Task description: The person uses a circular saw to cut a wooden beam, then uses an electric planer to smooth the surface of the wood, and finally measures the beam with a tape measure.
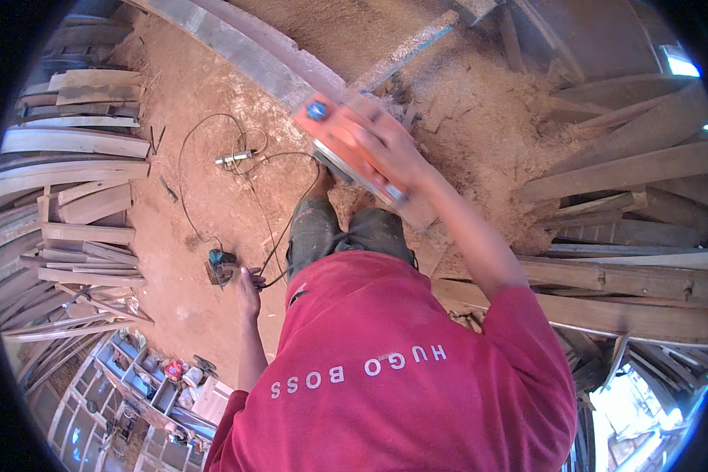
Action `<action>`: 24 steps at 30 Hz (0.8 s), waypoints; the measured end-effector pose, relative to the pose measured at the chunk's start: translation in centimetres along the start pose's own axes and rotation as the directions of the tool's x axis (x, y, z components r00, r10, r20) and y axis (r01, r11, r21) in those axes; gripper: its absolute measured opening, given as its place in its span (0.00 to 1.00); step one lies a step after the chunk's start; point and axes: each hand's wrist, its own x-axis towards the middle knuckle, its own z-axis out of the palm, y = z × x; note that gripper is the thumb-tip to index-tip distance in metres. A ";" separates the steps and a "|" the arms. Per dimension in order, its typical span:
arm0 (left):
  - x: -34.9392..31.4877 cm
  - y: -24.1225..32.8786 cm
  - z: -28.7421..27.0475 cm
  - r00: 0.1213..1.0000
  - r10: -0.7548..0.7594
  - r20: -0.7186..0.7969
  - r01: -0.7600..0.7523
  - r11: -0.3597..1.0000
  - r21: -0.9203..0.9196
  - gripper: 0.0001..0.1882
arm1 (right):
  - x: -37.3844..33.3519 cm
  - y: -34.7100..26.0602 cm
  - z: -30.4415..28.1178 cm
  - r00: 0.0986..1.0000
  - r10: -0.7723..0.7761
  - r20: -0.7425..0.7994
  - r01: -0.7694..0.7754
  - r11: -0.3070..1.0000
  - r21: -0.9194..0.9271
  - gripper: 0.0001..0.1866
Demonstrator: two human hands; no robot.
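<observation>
Your right hand (387, 145) grips the orange planer (334, 126) over the plank (248, 43); I cannot tell whether your left hand (249, 288) grips the cord (276, 245).

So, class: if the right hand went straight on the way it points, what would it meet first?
Past the orange power tool in its grip, the right hand would probably meet the long wooden beam; its height above it is unclear.
</observation>
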 end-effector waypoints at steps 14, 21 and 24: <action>1.8 7.8 4.3 0.970 0.171 0.173 -0.177 0.984 0.021 0.36 | -15.7 7.1 -5.5 0.989 0.149 -0.013 -0.149 0.982 -0.117 0.27; 1.5 3.7 0.3 0.999 0.052 -0.006 -0.052 0.999 -0.003 0.38 | -3.9 3.9 -1.9 0.975 -0.211 -0.065 0.194 0.959 -0.209 0.27; 1.2 1.5 -0.6 0.999 0.021 -0.032 -0.023 0.999 -0.042 0.39 | 1.7 0.5 0.4 0.943 -0.326 -0.069 0.304 0.926 -0.224 0.26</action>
